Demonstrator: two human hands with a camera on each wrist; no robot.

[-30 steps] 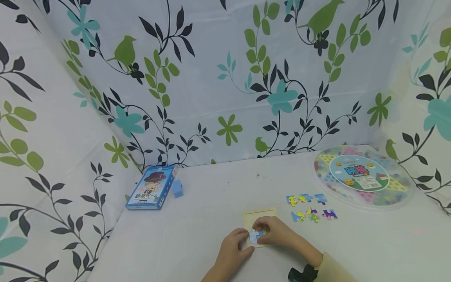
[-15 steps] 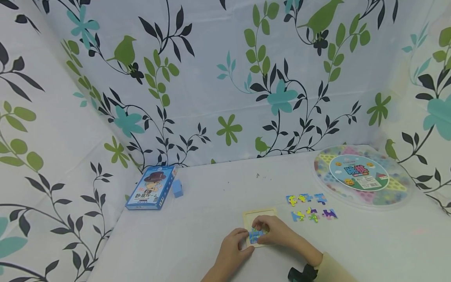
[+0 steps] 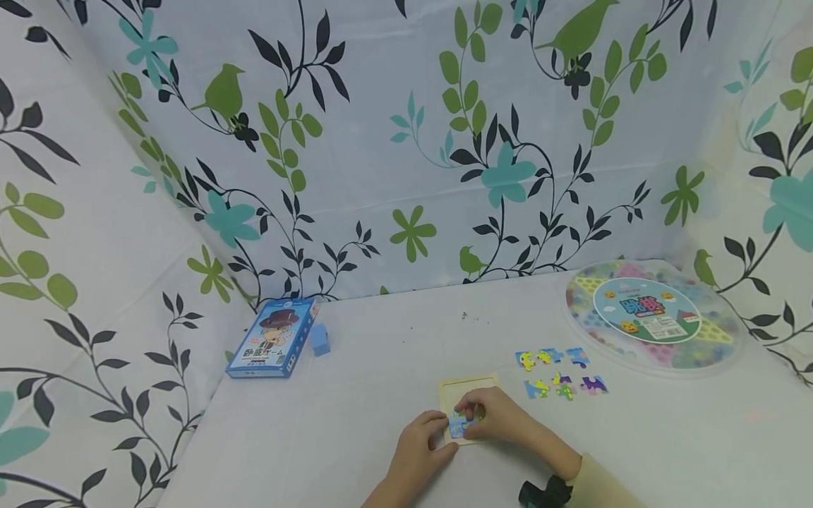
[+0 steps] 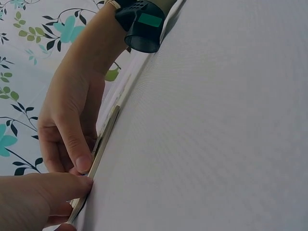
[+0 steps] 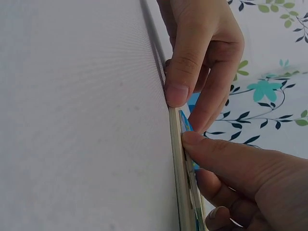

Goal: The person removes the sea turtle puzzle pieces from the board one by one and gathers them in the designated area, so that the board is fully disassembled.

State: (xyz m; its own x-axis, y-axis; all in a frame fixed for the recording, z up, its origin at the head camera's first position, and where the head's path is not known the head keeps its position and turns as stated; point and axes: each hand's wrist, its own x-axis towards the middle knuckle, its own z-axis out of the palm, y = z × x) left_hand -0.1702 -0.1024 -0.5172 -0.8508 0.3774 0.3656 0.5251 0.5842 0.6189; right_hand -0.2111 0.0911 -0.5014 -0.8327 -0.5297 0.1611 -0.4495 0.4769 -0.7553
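A small pale wooden puzzle frame (image 3: 470, 383) lies on the white table near its front. Inside its lower left corner sit blue jigsaw pieces (image 3: 456, 427), partly covered by fingers. My left hand (image 3: 419, 448) grips the frame's lower left corner, thumb on the near edge and fingers at the left side. From the right, my right hand (image 3: 498, 416) reaches over the frame and pinches a jigsaw piece between thumb and fingers. Seen edge-on in the right wrist view, a piece (image 5: 184, 120) stands slightly above the frame's rim. How well the pieces are seated is hidden.
Several loose jigsaw pieces (image 3: 562, 374) lie in two rows right of the frame. A round clear game case (image 3: 654, 317) is at the back right. A blue card box (image 3: 273, 339) and a small blue block (image 3: 320, 340) are at the left. Patterned cloth (image 3: 406, 141) hangs behind.
Both hands stay almost in place around the frame. Only the shine on the blue pieces under the fingers shifts, from pale to deeper blue and partly back.
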